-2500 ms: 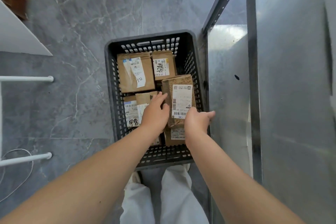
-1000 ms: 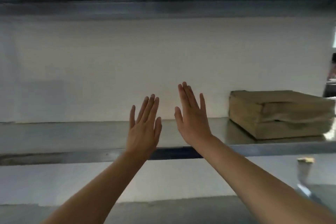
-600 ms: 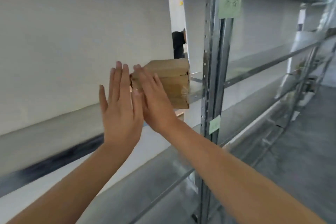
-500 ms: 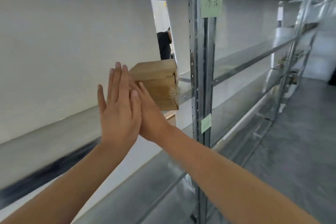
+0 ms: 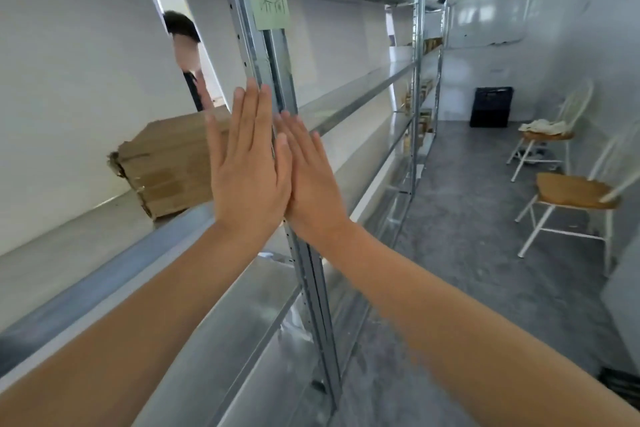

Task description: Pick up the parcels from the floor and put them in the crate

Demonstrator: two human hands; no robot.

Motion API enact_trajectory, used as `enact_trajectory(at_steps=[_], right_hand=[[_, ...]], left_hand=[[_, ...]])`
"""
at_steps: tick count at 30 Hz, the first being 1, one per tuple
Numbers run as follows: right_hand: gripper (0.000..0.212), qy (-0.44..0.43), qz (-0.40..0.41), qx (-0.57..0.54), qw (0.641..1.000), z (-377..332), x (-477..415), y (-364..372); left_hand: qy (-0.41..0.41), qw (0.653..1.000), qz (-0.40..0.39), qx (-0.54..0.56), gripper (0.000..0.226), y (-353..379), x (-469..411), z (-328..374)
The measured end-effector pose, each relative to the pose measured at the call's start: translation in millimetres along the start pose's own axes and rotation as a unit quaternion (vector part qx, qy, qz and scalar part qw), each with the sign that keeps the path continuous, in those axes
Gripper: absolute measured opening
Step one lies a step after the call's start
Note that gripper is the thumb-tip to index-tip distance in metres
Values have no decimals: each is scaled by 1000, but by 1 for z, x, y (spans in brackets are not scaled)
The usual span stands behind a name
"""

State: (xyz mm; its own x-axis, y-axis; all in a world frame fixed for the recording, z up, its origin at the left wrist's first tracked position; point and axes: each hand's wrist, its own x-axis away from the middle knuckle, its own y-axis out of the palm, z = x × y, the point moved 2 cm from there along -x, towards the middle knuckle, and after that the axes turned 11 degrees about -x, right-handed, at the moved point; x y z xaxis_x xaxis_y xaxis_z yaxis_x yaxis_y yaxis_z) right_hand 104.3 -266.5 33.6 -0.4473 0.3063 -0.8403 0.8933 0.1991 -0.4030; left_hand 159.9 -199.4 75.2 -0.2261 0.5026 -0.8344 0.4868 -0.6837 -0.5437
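While left hand (image 5: pixel 247 170) overlaps right hand (image 5: pixel 311 180) — shelf post (image 5: pixel 263 42) behind, box (image 5: pixel 166 163) left.

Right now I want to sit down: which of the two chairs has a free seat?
The nearer chair; its wooden seat is bare, while the farther chair holds crumpled cloth.

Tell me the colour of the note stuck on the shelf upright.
Pale green note with dark handwritten characters, seen in the head view.
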Motion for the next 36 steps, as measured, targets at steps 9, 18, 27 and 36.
enact_trajectory(at_steps=[9,18,27,36], right_hand=[[56,147,10,164,975,18,155,-183],[58,363,2,327,873,30,339,-352],[58,572,49,341,745,61,504,-413],[62,728,16,305,614,149,609,-385]], left_hand=[[100,983,-134,71,58,-4,130,143],[263,922,-181,219,58,-42,237,341],[360,835,-292,297,59,-14,337,480],[444,762,-407,238,58,132,398,536]])
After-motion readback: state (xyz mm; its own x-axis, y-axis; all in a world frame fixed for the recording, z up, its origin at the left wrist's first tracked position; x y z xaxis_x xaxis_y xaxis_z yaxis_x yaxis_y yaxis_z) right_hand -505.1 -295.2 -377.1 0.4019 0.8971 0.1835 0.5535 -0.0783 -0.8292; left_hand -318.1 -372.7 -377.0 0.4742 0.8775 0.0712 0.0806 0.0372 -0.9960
